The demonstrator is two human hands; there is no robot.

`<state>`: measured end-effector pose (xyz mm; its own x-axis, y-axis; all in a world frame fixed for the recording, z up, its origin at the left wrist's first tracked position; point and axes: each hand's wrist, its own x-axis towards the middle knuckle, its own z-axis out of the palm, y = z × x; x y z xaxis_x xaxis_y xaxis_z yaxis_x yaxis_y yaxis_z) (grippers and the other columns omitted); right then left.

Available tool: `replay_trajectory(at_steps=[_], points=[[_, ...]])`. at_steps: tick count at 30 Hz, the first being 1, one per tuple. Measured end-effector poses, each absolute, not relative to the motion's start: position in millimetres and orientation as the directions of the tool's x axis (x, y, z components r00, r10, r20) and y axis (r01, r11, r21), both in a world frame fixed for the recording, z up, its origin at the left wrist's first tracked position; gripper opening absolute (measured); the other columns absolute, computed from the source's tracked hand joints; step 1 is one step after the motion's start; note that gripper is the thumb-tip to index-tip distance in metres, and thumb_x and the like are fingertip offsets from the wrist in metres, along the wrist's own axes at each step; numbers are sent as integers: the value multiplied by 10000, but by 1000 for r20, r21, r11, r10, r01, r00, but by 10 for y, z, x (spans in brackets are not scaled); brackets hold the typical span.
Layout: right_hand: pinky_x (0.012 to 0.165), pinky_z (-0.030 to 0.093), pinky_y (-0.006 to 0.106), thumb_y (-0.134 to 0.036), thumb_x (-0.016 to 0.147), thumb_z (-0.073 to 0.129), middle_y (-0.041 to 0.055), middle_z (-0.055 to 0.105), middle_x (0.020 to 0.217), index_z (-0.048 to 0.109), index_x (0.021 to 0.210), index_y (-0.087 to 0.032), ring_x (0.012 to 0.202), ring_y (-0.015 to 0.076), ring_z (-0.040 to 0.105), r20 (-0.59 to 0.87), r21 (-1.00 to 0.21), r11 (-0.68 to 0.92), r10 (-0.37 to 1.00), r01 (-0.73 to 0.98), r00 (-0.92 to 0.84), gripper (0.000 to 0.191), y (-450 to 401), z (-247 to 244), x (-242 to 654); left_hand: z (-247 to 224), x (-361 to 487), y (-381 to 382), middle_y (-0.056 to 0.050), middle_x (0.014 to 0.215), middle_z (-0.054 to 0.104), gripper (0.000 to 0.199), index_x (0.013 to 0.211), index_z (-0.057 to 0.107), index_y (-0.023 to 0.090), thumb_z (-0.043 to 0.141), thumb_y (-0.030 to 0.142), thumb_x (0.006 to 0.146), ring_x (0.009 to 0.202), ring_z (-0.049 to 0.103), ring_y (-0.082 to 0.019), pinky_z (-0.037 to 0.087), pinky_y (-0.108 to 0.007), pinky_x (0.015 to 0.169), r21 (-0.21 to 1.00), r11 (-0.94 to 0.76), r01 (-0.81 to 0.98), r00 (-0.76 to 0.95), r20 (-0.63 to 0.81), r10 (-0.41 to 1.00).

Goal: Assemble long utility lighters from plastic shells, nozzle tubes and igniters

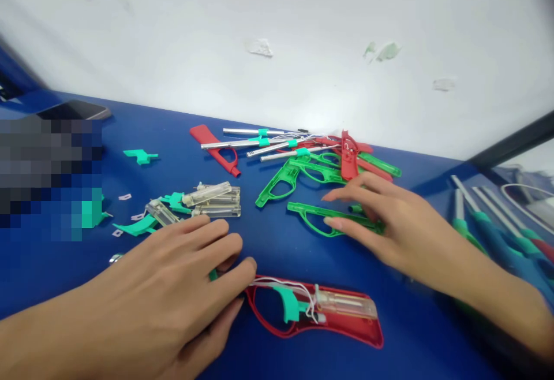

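Note:
My left hand (173, 287) is closed on the narrow left end of a red lighter shell (346, 334), which lies open side up near the front edge. Inside the shell sit a teal trigger (289, 305), white wires and a clear fuel tank (346, 304). My right hand (372, 212) hovers over a green shell half (315, 218), its thumb and fingers apart with nothing seen between them. Behind it are more green shell halves (277, 182) and a red piece (348, 157).
Metal tubes with teal collars (272, 144) lie at the back beside a red shell (216, 149). Clear tanks (216, 201) and teal triggers (141, 156) are scattered left. A phone (78, 110) rests back left. Assembled lighters (502, 224) are at the right. A white wall (259, 91) stands behind.

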<state>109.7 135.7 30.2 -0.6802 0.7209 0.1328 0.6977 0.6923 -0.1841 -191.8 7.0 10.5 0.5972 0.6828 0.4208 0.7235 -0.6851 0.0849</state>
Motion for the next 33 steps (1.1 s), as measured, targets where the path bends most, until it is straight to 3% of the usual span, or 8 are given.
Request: replay_trajectory(at_steps=[3, 6, 9, 14, 17, 22, 28, 33], points=[[703, 526, 391, -522, 1050, 521, 28, 638, 1193, 668, 1222, -336, 753, 194, 672, 194, -142, 678, 734, 721, -651, 293, 1368, 308, 1083, 61, -1936, 57, -72, 933, 717, 120, 932, 604, 218, 501, 180, 982, 760, 615, -249, 457, -424, 663, 91, -694, 714, 609, 408, 680], [700, 536, 413, -474, 1054, 513, 62, 657, 1147, 697, 1189, -288, 853, 252, 686, 306, -72, 665, 724, 744, -618, 295, 1424, 307, 1093, 11, -1953, 33, -66, 997, 722, 148, 1053, 634, 218, 501, 187, 996, 845, 630, -262, 465, -468, 812, 90, -682, 726, 597, 409, 690], [864, 554, 494, -441, 1062, 496, 124, 695, 1164, 722, 1237, -202, 1056, 333, 657, 423, 9, 651, 685, 759, -593, 373, 1515, 254, 1125, -22, -1952, 15, -59, 1007, 721, 146, 1085, 637, 216, 518, 200, 1001, 870, 628, -265, 442, -479, 886, 78, -685, 724, 602, 414, 683], [1112, 445, 610, -478, 1103, 393, 162, 628, 1463, 589, 1497, -199, 1380, 374, 535, 285, 59, 668, 701, 741, -654, 521, 1611, 100, 1159, -21, -1907, 0, -55, 983, 726, 147, 1018, 627, 219, 491, 167, 994, 879, 629, -266, 439, -463, 861, 88, -675, 733, 574, 453, 682], [1042, 505, 582, -476, 1077, 454, 142, 714, 1337, 680, 1370, -198, 1295, 379, 615, 306, 28, 629, 734, 777, -606, 463, 1590, 89, 1134, -9, -1890, -4, -48, 981, 724, 163, 1025, 640, 227, 484, 188, 1000, 880, 636, -262, 449, -465, 875, 92, -664, 742, 571, 434, 697], [716, 576, 474, -346, 982, 605, 83, 801, 1032, 765, 989, -227, 855, 342, 758, 401, -24, 532, 781, 846, -480, 199, 1536, 169, 1106, 23, -1887, 9, -46, 943, 720, 157, 931, 611, 233, 479, 219, 1015, 830, 631, -256, 459, -462, 852, 127, -654, 746, 548, 440, 711], [792, 578, 479, -341, 991, 604, 78, 768, 1167, 738, 1104, -231, 989, 350, 744, 413, -16, 492, 796, 870, -443, 207, 1556, 143, 1111, -7, -1898, -1, -34, 948, 702, 108, 1011, 633, 236, 525, 229, 1014, 861, 633, -247, 444, -450, 902, 117, -662, 741, 566, 423, 708], [691, 566, 446, -301, 967, 645, 88, 800, 1091, 713, 1199, -220, 816, 346, 767, 405, -12, 470, 809, 882, -426, 255, 1597, 96, 1127, -45, -1912, -13, -34, 996, 717, 146, 1056, 653, 241, 511, 229, 1025, 862, 631, -238, 419, -447, 915, 124, -659, 742, 557, 432, 709]])
